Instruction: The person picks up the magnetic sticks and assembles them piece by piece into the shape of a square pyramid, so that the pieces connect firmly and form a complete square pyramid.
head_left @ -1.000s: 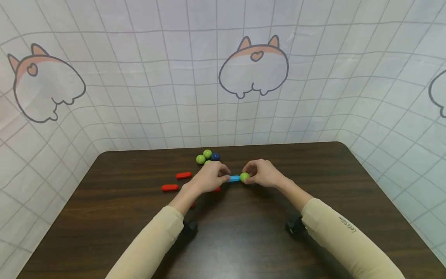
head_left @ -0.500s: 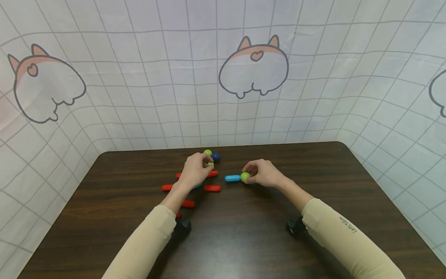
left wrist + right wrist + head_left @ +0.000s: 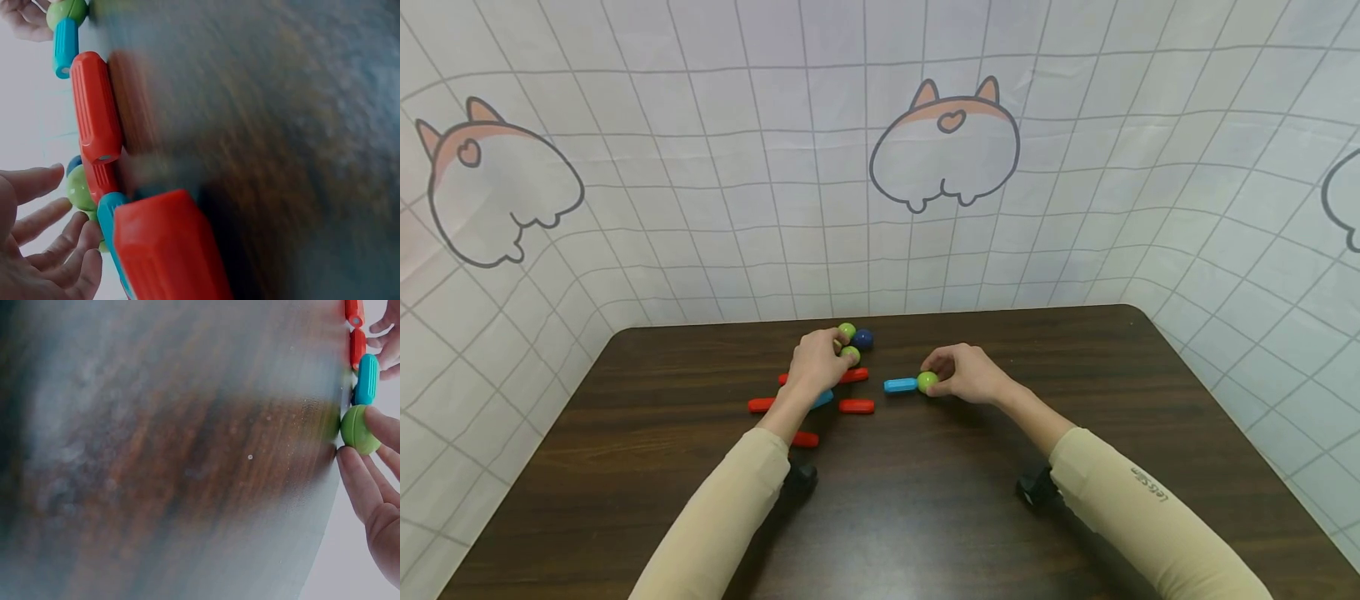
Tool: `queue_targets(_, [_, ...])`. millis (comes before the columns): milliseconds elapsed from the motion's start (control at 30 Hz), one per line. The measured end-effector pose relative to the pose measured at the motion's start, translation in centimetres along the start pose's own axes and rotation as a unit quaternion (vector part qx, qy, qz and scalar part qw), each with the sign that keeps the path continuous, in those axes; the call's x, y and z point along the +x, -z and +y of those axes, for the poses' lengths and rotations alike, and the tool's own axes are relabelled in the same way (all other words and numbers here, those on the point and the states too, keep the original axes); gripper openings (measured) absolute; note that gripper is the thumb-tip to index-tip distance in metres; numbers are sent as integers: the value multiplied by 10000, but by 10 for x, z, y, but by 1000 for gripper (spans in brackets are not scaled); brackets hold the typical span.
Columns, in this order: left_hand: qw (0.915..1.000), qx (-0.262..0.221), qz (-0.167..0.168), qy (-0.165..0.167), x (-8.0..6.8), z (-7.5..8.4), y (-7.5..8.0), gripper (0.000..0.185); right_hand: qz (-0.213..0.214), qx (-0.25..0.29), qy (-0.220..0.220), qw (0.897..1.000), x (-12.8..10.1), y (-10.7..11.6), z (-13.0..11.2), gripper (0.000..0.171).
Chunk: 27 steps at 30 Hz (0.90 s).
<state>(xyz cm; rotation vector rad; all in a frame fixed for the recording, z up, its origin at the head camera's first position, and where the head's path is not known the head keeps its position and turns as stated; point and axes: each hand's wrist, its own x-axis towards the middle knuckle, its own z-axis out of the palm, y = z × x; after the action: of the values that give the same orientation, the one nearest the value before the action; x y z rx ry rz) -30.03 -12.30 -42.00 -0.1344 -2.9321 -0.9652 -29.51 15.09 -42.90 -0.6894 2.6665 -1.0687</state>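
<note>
Fingers of the left hand [image 3: 815,360] pinch a green ball [image 3: 851,355] near the table's [image 3: 1075,350] far edge; right hand [image 3: 967,372] pinches ball-and-stick [image 3: 910,383]. Loose grip could send the ball rolling.

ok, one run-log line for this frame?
left hand: at ball cluster, fingers on green ball | right hand: holds green ball joined to blue stick | red sticks: loose on table

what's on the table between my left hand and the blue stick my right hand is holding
In the head view, one end of a red stick pokes out beside the left hand; from there to the blue stick the table is bare.
</note>
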Motion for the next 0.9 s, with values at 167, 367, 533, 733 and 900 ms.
queue_targets(167, [9998,160,-41,120,3,2,-2,35,-1,23,57,10000,0,0,1,28])
queue_targets(367, [9995,231,-106,205,5,4,-6,33,2,33,31,10000,-1,0,0,28])
queue_targets(533, [9995,279,-120,102,5,5,-7,35,7,51,41,10000,-1,0,0,28])
queue_targets(733, [9998,165,-89,11,6,3,-11,34,12,50,28,10000,-2,1,-1,29])
queue_targets(900, [9999,-10,-23,-104,6,2,-13,32,20,15,-16,10000,-3,2,1,28])
